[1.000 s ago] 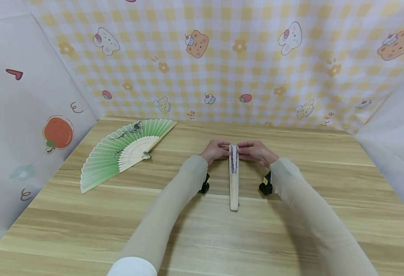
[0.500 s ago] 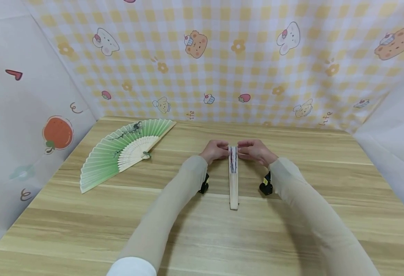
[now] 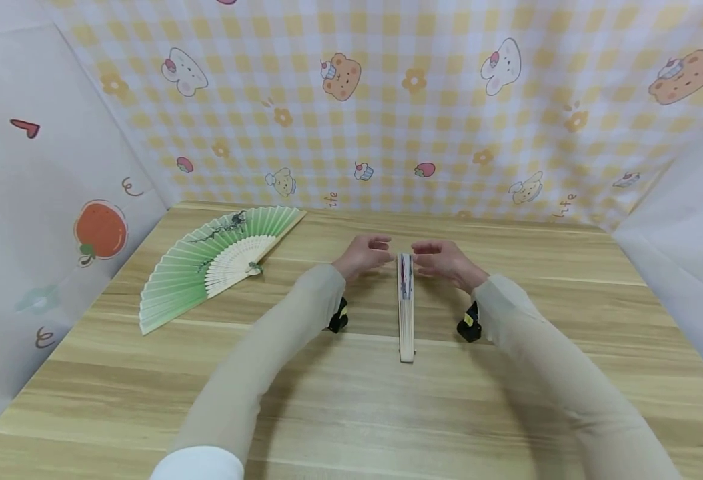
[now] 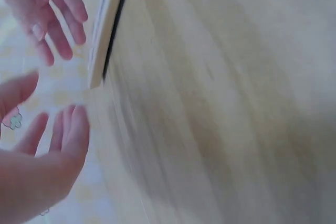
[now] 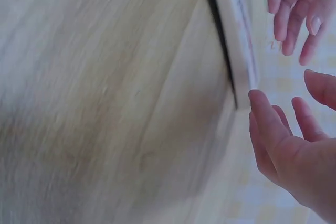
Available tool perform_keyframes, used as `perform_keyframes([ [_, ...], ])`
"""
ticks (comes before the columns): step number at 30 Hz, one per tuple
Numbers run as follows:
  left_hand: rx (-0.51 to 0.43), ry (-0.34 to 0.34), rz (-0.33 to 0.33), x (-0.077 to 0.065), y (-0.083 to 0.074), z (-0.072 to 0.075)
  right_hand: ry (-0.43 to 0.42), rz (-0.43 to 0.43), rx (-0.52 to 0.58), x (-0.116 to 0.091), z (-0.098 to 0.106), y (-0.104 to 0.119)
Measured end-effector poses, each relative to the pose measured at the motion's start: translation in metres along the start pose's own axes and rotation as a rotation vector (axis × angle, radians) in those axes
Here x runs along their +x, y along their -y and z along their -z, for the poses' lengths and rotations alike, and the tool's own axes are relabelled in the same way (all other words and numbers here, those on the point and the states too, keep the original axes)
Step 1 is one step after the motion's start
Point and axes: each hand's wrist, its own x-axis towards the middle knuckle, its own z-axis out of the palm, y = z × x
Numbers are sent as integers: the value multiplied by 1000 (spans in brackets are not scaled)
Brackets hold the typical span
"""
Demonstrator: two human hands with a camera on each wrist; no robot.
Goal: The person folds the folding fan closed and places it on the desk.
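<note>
A folded hand fan [image 3: 407, 313] lies on the wooden table, its pale ribs toward me and its patterned leaf end pointing away. My left hand [image 3: 365, 256] hovers just left of the far end, apart from it, fingers relaxed and thumb spread. On the other side, my right hand [image 3: 444, 262] is close beside the same end, holding nothing. Both wrist views show the fan standing on its edge, with the left hand [image 4: 50, 156] and the right hand [image 5: 294, 150] loosely curved and unfilled. Whether a right fingertip still touches the fan is hard to tell.
A spread green fan [image 3: 225, 263] with a dark branch print and a small green tassel [image 3: 255, 269] lies at the table's back left. A yellow checked cloth [image 3: 387, 120] hangs behind the table [image 3: 351, 413]; white cloth covers both sides.
My left hand has moved left, away from the folded fan, its fingers parting from it. The right wrist has shifted slightly right. The folded fan stays in place.
</note>
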Motion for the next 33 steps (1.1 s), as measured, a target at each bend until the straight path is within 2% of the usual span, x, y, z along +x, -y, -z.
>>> perform_keyframes([
  [4,-2,-77,-76,-10,1,10,-1,34,-22,-7,-6,6],
  [8,4,-117,-128,-20,4,22,17,93,4,-15,-15,11],
  [13,-2,-124,-174,-43,9,42,73,151,-21,-23,-30,16],
  [17,-2,-118,-179,-64,15,60,112,168,-55,-30,-41,17],
  [20,38,-124,-179,-79,19,73,130,195,-70,-35,-47,19],
  [24,116,-116,-202,-96,26,88,131,234,-71,-38,-53,23],
  [29,137,-98,-235,-116,39,106,118,249,-53,-36,-62,28],
  [33,158,-145,-259,-132,45,124,122,244,-40,-33,-72,34],
])
